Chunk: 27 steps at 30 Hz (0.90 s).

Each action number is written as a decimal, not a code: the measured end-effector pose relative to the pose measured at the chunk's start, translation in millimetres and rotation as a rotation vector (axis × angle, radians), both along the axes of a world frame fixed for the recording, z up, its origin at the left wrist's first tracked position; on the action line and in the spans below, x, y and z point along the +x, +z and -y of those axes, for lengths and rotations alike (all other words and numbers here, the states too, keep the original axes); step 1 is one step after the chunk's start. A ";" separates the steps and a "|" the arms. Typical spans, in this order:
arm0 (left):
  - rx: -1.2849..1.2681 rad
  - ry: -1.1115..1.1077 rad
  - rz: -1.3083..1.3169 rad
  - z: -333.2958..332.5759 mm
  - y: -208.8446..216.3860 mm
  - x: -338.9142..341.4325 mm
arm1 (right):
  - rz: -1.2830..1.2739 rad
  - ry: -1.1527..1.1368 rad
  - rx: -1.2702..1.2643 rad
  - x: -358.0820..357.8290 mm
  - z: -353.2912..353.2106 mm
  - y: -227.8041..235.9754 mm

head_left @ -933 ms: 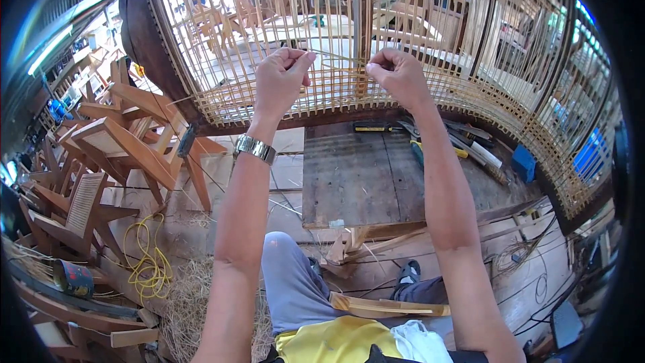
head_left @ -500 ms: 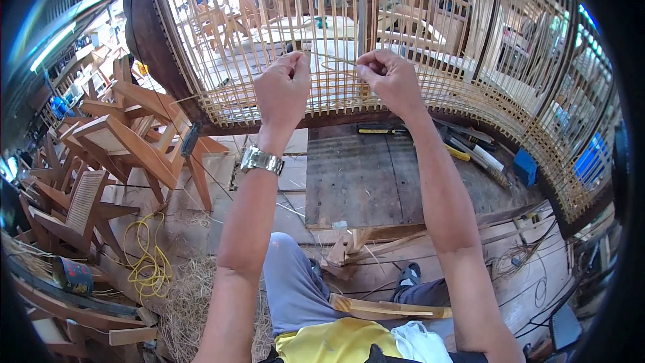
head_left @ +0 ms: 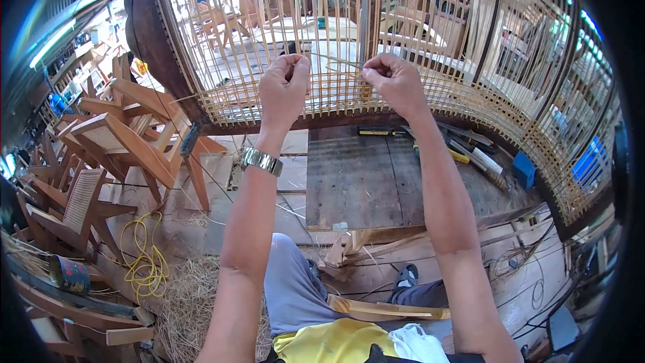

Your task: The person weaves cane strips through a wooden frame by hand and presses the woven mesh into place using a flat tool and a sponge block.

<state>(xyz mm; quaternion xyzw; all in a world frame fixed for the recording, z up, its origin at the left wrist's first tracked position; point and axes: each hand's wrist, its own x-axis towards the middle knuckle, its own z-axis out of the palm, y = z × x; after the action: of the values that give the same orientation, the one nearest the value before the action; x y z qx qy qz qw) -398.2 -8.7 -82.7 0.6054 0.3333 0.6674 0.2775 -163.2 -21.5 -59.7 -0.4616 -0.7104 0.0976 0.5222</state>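
Observation:
A thin cane strand (head_left: 341,61) stretches between my two hands, in front of upright cane strips. My left hand (head_left: 285,86), a metal watch on its wrist, pinches the strand's left part. To the right, my right hand (head_left: 395,85) pinches it between thumb and fingers. Both hands are raised just above the woven cane lattice (head_left: 329,97), which fills the lower part of a curved dark wooden frame (head_left: 144,33). Higher up, the strips run mostly upright with gaps between them. The strand's ends are too fine to make out.
A dark wooden bench (head_left: 353,181) stands below the frame, bearing a screwdriver (head_left: 376,131), other hand tools and a blue block (head_left: 523,170). Wooden chair frames (head_left: 127,141) crowd the left. A yellow cord (head_left: 144,262) and cane shavings (head_left: 191,309) lie on the floor.
My right hand has shifted slightly right and down, and my left hand slightly right. Both keep their pinch on the cane strand.

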 end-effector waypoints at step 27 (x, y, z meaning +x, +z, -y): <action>0.060 0.128 0.035 3.0 -5.3 -2.2 | 0.083 -0.051 0.303 -29.3 -4.7 -2.6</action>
<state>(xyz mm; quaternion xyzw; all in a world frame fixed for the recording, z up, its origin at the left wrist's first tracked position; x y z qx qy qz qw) -400.4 -11.7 -88.0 0.5791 0.3464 0.7039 0.2217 -192.5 -16.8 -62.3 -0.3989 -0.7262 -0.0432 0.5582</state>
